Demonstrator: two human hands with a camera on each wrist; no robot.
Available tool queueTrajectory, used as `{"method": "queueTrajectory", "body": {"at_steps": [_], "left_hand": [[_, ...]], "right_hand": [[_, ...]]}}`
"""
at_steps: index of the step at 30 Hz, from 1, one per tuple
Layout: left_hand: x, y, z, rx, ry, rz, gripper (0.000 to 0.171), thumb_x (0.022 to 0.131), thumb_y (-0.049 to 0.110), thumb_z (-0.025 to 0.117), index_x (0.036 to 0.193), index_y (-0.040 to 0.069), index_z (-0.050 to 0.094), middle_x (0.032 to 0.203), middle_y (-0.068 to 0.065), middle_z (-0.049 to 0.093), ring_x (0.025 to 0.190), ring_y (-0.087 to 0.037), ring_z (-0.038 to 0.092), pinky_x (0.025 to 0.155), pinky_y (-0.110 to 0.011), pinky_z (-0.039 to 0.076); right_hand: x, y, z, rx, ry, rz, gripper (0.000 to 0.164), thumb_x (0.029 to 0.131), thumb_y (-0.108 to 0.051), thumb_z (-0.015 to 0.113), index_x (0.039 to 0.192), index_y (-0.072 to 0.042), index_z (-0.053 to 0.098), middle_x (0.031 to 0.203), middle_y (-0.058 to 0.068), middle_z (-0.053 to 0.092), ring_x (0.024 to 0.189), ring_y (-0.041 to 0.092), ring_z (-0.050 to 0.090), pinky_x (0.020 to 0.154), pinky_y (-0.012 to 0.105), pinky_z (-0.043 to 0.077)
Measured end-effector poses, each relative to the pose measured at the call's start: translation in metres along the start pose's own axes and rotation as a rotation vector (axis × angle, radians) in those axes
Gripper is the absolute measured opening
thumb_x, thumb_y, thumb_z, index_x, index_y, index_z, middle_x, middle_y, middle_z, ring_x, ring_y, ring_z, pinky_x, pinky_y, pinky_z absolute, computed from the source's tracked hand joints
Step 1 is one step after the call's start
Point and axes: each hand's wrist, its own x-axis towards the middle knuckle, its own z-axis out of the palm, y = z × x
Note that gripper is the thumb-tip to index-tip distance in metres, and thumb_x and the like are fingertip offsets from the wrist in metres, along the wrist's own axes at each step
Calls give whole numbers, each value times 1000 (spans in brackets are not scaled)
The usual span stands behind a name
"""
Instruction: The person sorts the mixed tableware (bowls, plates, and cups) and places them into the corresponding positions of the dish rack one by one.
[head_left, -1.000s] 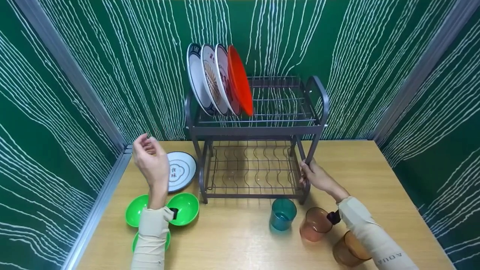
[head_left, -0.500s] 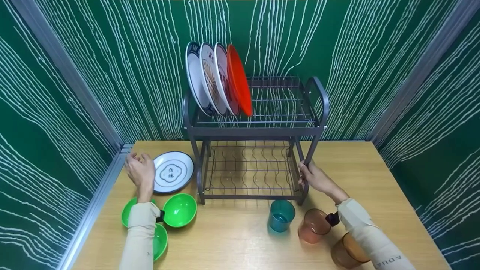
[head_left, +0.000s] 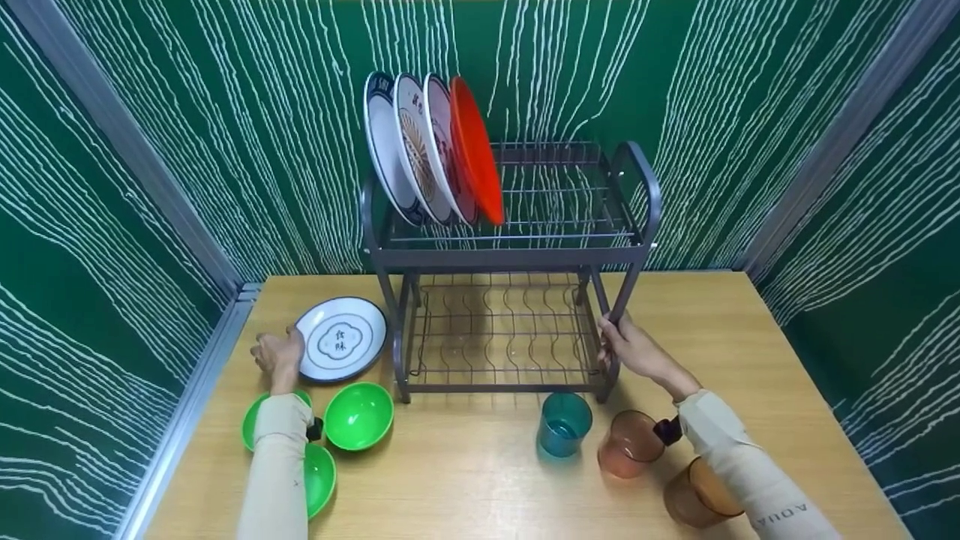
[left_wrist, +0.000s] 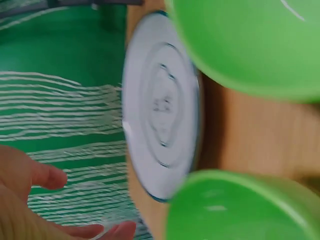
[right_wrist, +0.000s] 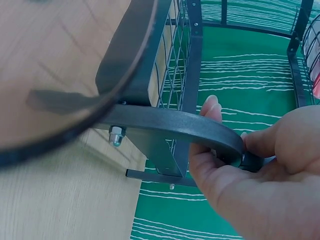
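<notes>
At the left edge of the white plate (head_left: pixel 341 339), which lies flat on the table, is my left hand (head_left: pixel 279 352). The left wrist view shows its thumb and fingers (left_wrist: pixel 117 231) spread, with nothing between them and the plate (left_wrist: pixel 162 105) off to their right. My right hand (head_left: pixel 634 349) grips the right front leg of the dark metal dish rack (head_left: pixel 510 259). Seen from the right wrist, thumb and fingers curl round the bent metal bar (right_wrist: pixel 185 126). Three patterned white plates (head_left: pixel 420 150) and a red plate (head_left: pixel 476 150) stand on edge in the rack's upper tier.
Three green bowls (head_left: pixel 358 417) cluster in front of the plate, partly under the left forearm. A teal cup (head_left: pixel 565 426), a pink cup (head_left: pixel 630 444) and an amber cup (head_left: pixel 697 495) stand at the front right, the last two close to the right sleeve. Green walls enclose the table (head_left: pixel 465 465).
My left hand has come down from above the plate's left side to its left edge. The right hand keeps its hold on the rack's leg.
</notes>
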Motion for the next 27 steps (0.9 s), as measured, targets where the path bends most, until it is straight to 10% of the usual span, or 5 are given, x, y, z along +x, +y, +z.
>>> {"method": "queueTrajectory", "body": {"at_steps": [15,27], "left_hand": [[7,-25,5,81,-267,56,59,95,20,29,137,-21,20,132,-40,36,125,-50,34,105,-54,32],[13,-25,12,79,-182,38,42,90,2,37,126,-19,42,124,-35,47,114,-42,46,98,-50,41]], "right_hand": [[-4,-14,-1,42,-35,35,19,105,-12,28,110,4,37,89,28,50,81,50,58,65,51,53],[-2,-1,-3,19,-9,18,31,105,-23,31,114,7,36,86,19,52,77,36,62,63,40,54]]}}
